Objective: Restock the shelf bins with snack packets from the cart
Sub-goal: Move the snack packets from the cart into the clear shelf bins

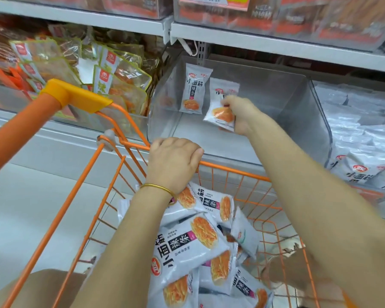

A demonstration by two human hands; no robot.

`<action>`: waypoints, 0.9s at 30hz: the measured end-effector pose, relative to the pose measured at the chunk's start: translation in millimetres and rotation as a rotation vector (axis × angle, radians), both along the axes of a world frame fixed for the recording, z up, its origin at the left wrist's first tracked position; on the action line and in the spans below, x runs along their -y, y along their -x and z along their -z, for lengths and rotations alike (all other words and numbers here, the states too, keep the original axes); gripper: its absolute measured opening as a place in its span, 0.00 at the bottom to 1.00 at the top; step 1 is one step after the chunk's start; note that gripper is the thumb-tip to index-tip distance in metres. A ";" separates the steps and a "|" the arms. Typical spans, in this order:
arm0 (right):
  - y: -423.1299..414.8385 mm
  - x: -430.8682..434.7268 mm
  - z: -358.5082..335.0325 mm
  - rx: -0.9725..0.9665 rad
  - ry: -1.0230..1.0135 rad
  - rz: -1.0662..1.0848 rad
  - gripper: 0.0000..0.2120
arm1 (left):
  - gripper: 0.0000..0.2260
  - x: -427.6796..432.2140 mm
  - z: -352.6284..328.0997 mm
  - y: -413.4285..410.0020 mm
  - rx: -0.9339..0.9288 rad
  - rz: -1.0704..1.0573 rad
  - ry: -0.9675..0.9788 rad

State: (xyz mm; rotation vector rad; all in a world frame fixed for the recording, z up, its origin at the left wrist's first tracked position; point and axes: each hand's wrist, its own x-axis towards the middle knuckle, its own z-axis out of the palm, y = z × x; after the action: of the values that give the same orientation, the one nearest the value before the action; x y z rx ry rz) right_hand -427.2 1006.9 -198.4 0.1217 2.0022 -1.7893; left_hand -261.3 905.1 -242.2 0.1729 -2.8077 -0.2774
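Your right hand (pixel 238 112) pinches a snack packet (pixel 220 112) inside the clear bin (pixel 276 96). Your left hand (pixel 173 161) is curled around the cart rim (pixel 231 168). Your forearms hide part of the packets in the cart (pixel 193 245).

"小面筋 辣条" in black on the white snack packets (pixel 188 247) in the cart (pixel 231 168) and on the bin's upright packet (pixel 192 90)

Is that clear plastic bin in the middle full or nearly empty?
Nearly empty: the clear plastic bin holds one upright white packet; the right hand brings another.

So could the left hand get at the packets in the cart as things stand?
Probably yes. The left hand grips the cart's front rim, and the packets lie uncovered just below it; it would only need to let go first.
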 end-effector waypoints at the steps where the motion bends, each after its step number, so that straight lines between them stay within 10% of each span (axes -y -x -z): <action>1: 9.1 9.7 6.8 -0.029 -0.024 0.027 0.05 | 0.27 -0.4 -0.5 -0.5 -0.004 -0.001 -0.004; 7: 22.3 62.0 39.1 -0.276 -0.107 0.025 0.20 | 0.22 -1.1 0.0 1.9 -0.064 -0.024 -0.012; 12: 26.2 65.2 59.2 -0.433 -0.717 -0.289 0.25 | 0.24 -2.8 -1.1 0.6 -0.064 -0.022 -0.041; 27: 39.8 91.2 61.6 -0.350 -0.293 -0.031 0.23 | 0.20 -4.3 -1.9 1.4 -0.065 -0.035 -0.069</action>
State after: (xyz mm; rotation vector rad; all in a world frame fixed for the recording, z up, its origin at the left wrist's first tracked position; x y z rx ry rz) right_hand -467.0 915.7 -260.0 -0.1428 2.4904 -1.5712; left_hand -262.8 909.4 -240.3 0.2246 -2.7300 -0.3657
